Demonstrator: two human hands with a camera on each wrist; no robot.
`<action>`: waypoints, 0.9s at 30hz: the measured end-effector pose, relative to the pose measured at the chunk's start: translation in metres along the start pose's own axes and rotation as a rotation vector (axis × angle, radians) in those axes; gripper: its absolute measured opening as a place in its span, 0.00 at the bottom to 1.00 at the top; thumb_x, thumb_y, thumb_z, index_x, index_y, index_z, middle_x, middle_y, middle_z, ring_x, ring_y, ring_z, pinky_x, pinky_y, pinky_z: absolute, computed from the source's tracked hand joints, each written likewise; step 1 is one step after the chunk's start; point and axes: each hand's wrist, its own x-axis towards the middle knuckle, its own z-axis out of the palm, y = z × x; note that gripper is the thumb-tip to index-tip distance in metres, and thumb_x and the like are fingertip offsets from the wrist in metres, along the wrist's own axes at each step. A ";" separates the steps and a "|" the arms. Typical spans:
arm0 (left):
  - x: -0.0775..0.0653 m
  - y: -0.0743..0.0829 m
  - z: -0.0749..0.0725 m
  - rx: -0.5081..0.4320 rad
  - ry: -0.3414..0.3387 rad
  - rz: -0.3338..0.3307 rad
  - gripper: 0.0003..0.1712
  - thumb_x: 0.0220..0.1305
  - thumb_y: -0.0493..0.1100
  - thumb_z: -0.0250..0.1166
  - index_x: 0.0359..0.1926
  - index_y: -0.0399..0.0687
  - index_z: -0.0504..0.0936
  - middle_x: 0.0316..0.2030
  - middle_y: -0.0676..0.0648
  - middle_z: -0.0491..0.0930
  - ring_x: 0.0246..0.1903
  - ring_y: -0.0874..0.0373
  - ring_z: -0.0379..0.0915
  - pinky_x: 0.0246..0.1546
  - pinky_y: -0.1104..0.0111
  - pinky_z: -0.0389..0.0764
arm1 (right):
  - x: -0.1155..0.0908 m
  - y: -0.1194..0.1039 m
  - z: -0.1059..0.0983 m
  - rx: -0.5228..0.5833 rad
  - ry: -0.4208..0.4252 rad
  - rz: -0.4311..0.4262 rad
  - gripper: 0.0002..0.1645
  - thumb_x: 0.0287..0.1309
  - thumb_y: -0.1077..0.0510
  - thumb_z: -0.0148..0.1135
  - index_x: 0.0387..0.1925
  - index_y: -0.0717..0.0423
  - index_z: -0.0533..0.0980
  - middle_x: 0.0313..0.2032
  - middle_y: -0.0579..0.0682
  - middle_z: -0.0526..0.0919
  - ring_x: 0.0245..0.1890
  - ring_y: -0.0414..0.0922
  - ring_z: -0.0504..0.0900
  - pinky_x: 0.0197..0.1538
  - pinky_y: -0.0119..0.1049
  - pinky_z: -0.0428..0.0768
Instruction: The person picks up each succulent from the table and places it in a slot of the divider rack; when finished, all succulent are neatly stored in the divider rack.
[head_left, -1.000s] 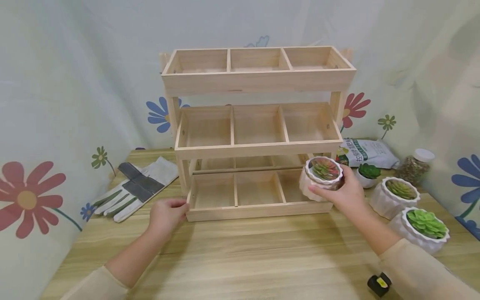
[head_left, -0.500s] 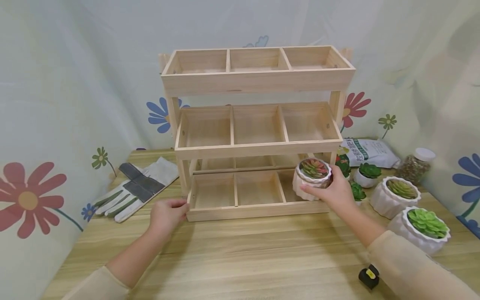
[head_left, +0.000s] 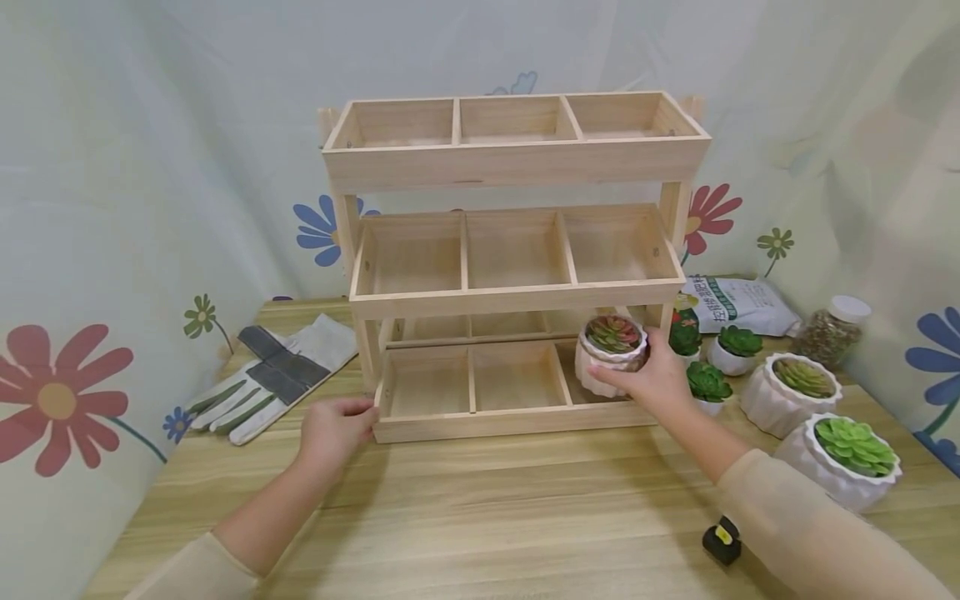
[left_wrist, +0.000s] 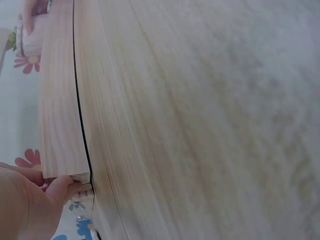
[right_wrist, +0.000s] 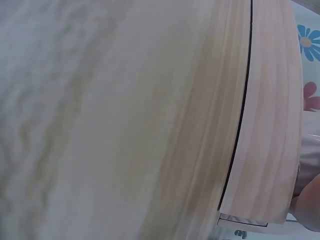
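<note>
A three-tier wooden plant stand (head_left: 517,162), each tray split into three compartments, stands in the middle of the head view. My left hand (head_left: 337,429) grips the left end of its lowest tray (head_left: 510,424); the left wrist view shows thumb and fingers at that corner (left_wrist: 65,172). With thumb and fingers around its side, my right hand (head_left: 660,379) holds a white fluted pot (head_left: 596,367) with a red-green succulent (head_left: 613,333). The pot is upright at the lowest tray's right compartment, its base partly behind the front board. Only part of the right hand shows in the right wrist view.
Work gloves (head_left: 281,371) lie left of the stand. To the right are two larger potted succulents (head_left: 802,400), several small green ones (head_left: 738,350), a printed bag (head_left: 738,304) and a lidded jar (head_left: 832,333). A small black-and-yellow object (head_left: 722,542) lies near the right forearm.
My right hand has carried the potted succulent left and slightly down into the lowest tray's right compartment. The small black object has shifted left beside the sleeve. My left hand has stayed put.
</note>
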 end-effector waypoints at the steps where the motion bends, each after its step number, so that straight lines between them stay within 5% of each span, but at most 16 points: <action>1: 0.000 0.000 0.000 -0.002 -0.001 -0.002 0.12 0.57 0.34 0.65 0.39 0.28 0.83 0.33 0.39 0.83 0.24 0.59 0.79 0.23 0.78 0.78 | 0.001 0.001 0.001 -0.004 -0.001 -0.003 0.60 0.32 0.39 0.78 0.61 0.64 0.58 0.56 0.63 0.70 0.56 0.58 0.68 0.58 0.54 0.69; 17: 0.003 -0.002 0.000 -0.014 -0.012 -0.004 0.12 0.57 0.34 0.65 0.40 0.28 0.83 0.32 0.39 0.83 0.24 0.59 0.78 0.22 0.77 0.79 | 0.007 0.004 0.010 -0.060 -0.019 -0.014 0.56 0.32 0.40 0.78 0.55 0.67 0.61 0.49 0.64 0.73 0.51 0.58 0.71 0.54 0.53 0.72; 27: -0.001 0.003 -0.001 -0.025 -0.020 -0.020 0.12 0.58 0.33 0.64 0.41 0.27 0.82 0.35 0.37 0.83 0.24 0.58 0.79 0.23 0.77 0.79 | 0.011 0.006 0.011 -0.048 -0.080 -0.004 0.59 0.34 0.38 0.77 0.60 0.66 0.58 0.51 0.63 0.71 0.52 0.58 0.71 0.55 0.54 0.72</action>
